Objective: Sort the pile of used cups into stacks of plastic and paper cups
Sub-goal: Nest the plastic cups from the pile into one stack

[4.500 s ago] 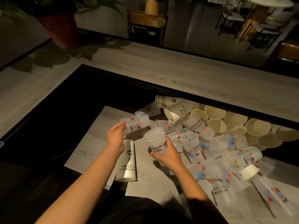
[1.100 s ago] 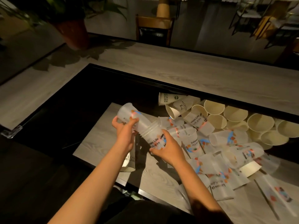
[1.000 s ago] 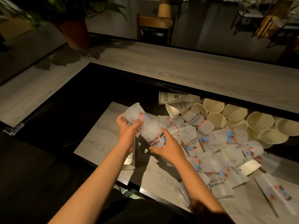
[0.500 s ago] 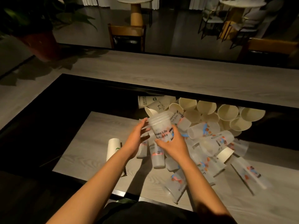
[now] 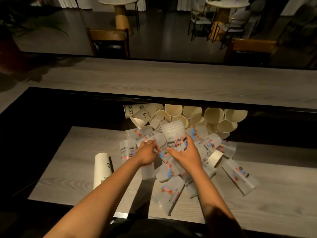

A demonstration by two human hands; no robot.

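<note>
My right hand (image 5: 186, 154) grips a nested stack of frosted plastic cups (image 5: 174, 133), held upright above the pile. My left hand (image 5: 147, 152) closes its fingers around another plastic cup (image 5: 160, 143) lying in the pile just left of the stack. Several printed plastic cups (image 5: 171, 189) lie scattered on the low wooden table (image 5: 65, 169). Several cream paper cups (image 5: 193, 115) lie heaped at the far side, mouths toward me. A white paper cup stack (image 5: 101, 169) lies on its side at the left.
A long wooden counter (image 5: 171, 83) runs across beyond the pile, with a black gap below it. Chairs (image 5: 109, 42) and round tables (image 5: 120, 7) stand in the dim room behind. A potted plant (image 5: 10, 31) is at far left.
The plastic cup in my left hand went into the stack in my right hand. My left hand then dropped into the pile and took hold of another plastic cup. The view tilted up.
</note>
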